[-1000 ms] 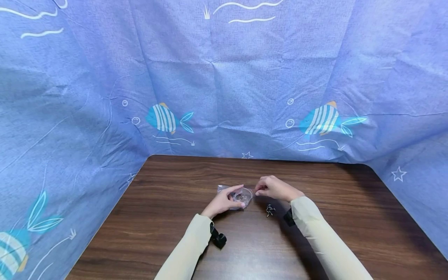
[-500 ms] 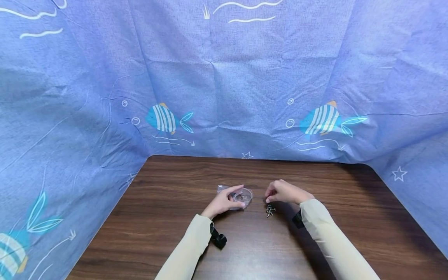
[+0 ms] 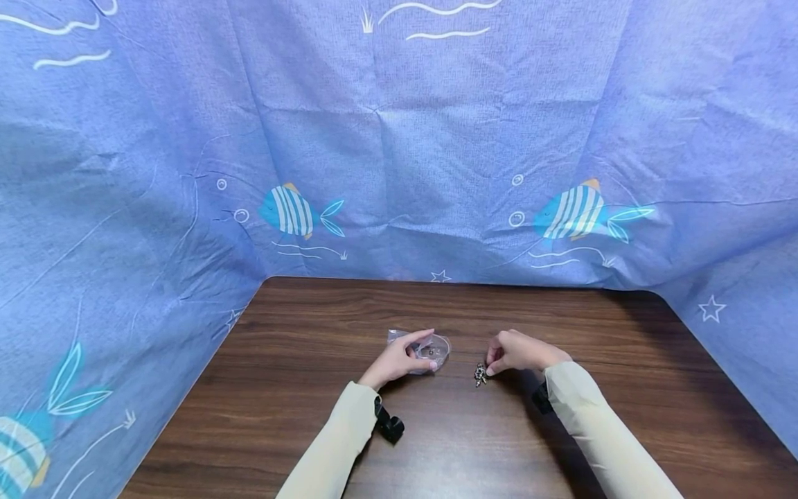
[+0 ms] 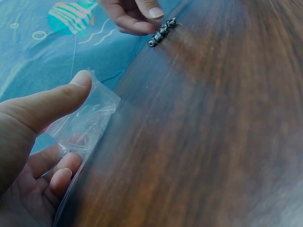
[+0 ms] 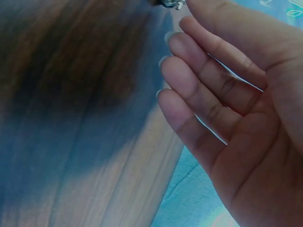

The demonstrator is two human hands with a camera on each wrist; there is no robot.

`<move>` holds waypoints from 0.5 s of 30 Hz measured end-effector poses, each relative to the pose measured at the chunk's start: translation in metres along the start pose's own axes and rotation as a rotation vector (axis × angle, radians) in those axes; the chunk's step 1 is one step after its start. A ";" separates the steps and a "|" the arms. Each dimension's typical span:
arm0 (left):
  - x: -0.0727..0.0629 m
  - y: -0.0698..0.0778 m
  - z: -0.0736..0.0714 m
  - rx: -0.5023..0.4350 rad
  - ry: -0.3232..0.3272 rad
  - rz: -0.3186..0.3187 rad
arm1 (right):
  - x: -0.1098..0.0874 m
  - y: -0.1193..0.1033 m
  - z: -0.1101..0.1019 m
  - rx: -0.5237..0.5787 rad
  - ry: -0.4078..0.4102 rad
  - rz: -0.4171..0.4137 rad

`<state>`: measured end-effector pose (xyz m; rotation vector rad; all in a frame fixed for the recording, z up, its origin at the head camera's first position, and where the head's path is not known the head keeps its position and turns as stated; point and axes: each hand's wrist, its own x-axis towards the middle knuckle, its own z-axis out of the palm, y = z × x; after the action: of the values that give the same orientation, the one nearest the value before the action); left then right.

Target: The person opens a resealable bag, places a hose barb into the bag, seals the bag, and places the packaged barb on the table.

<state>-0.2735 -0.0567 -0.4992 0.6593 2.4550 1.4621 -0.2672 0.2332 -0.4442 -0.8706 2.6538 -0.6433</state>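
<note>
Metallic pieces [image 3: 479, 375], right hand [image 3: 520, 351] now beside them instead of by the bag [image 3: 441, 348], half-curled, any grip unclear.

Pieces [image 3: 479, 375]: small, shiny, dark and silver, heaped on the table [image 3: 299, 360]
Bag [image 3: 442, 349]: clear, crinkled plastic, left of the pieces

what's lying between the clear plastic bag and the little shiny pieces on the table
Just bare wood-grain tabletop lies between the clear plastic bag and the little shiny pieces, as the head view shows.
</note>
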 end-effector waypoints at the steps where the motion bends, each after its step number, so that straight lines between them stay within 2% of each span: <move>1: 0.000 0.000 0.000 0.000 0.000 -0.002 | 0.000 0.000 0.001 0.004 -0.004 0.000; 15: -0.001 0.000 0.000 -0.019 -0.002 0.003 | -0.001 0.002 0.008 0.014 0.004 -0.042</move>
<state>-0.2731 -0.0571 -0.4996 0.6607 2.4370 1.4831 -0.2646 0.2326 -0.4520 -0.9242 2.6381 -0.6732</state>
